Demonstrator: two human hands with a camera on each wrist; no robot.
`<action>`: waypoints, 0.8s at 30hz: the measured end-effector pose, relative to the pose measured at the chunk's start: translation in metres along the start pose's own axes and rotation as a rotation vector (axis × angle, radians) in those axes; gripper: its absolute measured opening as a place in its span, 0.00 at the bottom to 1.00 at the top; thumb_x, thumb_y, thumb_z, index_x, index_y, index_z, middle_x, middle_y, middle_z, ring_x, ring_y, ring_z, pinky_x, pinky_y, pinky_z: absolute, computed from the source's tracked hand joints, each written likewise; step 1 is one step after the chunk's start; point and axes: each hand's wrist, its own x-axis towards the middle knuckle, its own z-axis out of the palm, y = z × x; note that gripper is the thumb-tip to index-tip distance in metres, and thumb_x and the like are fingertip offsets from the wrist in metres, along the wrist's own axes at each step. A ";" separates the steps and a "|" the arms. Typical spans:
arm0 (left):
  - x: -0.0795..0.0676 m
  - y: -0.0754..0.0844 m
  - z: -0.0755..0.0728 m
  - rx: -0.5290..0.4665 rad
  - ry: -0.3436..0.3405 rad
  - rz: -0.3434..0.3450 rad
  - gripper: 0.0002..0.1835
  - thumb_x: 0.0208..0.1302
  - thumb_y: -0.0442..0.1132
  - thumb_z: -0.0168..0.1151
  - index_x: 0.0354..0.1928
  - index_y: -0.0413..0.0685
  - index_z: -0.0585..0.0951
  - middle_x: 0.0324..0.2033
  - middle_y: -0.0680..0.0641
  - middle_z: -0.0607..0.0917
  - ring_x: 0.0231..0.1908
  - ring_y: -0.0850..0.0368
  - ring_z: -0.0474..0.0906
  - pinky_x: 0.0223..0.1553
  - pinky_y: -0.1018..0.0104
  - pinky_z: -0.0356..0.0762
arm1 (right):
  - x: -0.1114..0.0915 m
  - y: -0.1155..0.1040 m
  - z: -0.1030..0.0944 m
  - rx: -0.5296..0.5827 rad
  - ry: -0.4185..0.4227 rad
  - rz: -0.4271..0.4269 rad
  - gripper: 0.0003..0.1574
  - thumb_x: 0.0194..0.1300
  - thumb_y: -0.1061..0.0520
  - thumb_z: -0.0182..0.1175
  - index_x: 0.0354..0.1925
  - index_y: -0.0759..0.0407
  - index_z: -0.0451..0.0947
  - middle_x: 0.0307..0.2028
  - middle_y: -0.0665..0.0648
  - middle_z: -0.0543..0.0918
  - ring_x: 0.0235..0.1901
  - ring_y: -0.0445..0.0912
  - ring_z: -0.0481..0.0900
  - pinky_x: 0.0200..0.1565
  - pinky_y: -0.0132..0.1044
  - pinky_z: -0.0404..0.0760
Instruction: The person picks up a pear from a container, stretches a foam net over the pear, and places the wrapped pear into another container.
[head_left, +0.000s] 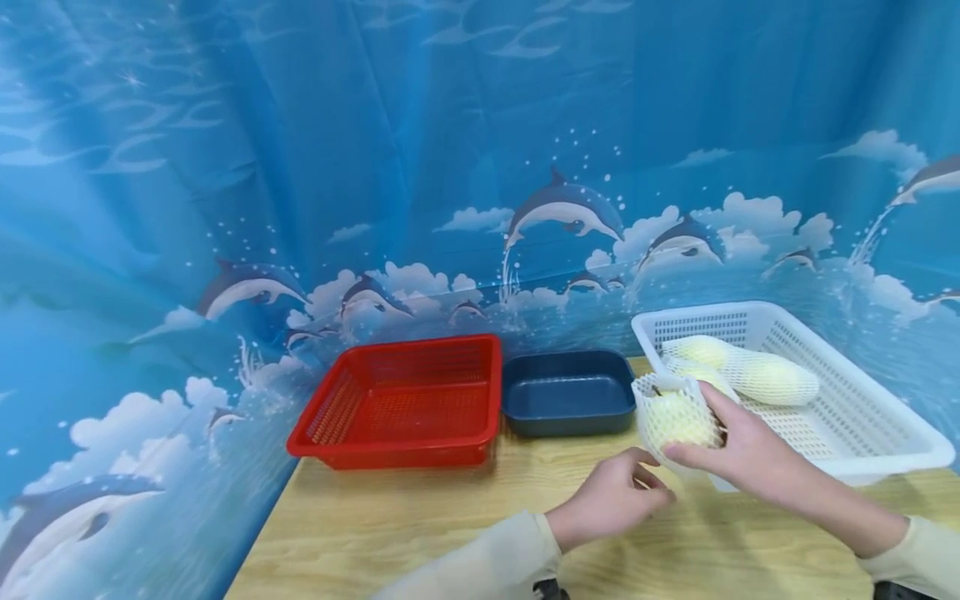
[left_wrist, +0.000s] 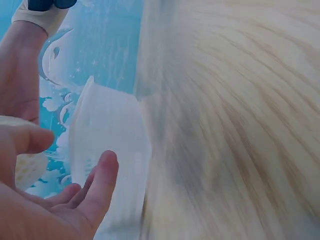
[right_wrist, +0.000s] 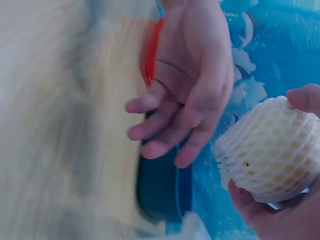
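A pale yellow round fruit in a white foam net (head_left: 678, 419) is gripped by my right hand (head_left: 738, 442), above the table by the near left corner of the white basket. In the right wrist view the netted fruit (right_wrist: 275, 150) sits between thumb and fingers. A dark stem shows at its top in the head view. My left hand (head_left: 615, 498) hovers just left of and below the fruit, its fingers loosely bent and holding nothing; the right wrist view shows this left hand (right_wrist: 192, 85) apart from the fruit. More netted fruits (head_left: 772, 377) lie in the white basket.
The white basket (head_left: 892, 417) stands at the right of the wooden table (head_left: 420, 533). A dark blue tray (head_left: 570, 425) stands in the middle, beside a red basket (head_left: 420, 456) on the left. Behind them hangs a blue dolphin-print curtain (head_left: 420, 167).
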 end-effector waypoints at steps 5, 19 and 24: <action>0.016 0.010 0.021 -0.230 0.019 -0.078 0.18 0.62 0.39 0.65 0.54 0.46 0.79 0.30 0.49 0.86 0.29 0.47 0.87 0.35 0.57 0.86 | 0.007 0.004 -0.021 -0.105 -0.014 0.007 0.58 0.64 0.42 0.68 0.78 0.65 0.49 0.58 0.71 0.76 0.49 0.56 0.81 0.38 0.44 0.81; 0.056 0.021 0.054 -0.530 0.050 -0.084 0.07 0.68 0.36 0.60 0.35 0.37 0.78 0.25 0.37 0.86 0.36 0.25 0.84 0.28 0.56 0.86 | 0.035 0.027 -0.075 -0.332 -0.051 -0.028 0.63 0.62 0.36 0.67 0.76 0.70 0.50 0.70 0.78 0.61 0.64 0.76 0.65 0.52 0.72 0.73; 0.062 0.018 0.057 -0.574 0.018 -0.085 0.09 0.70 0.33 0.57 0.31 0.37 0.79 0.22 0.39 0.85 0.40 0.22 0.82 0.26 0.61 0.85 | 0.045 0.044 -0.088 -0.414 -0.102 -0.038 0.62 0.59 0.35 0.69 0.74 0.71 0.56 0.68 0.78 0.65 0.64 0.75 0.66 0.54 0.71 0.72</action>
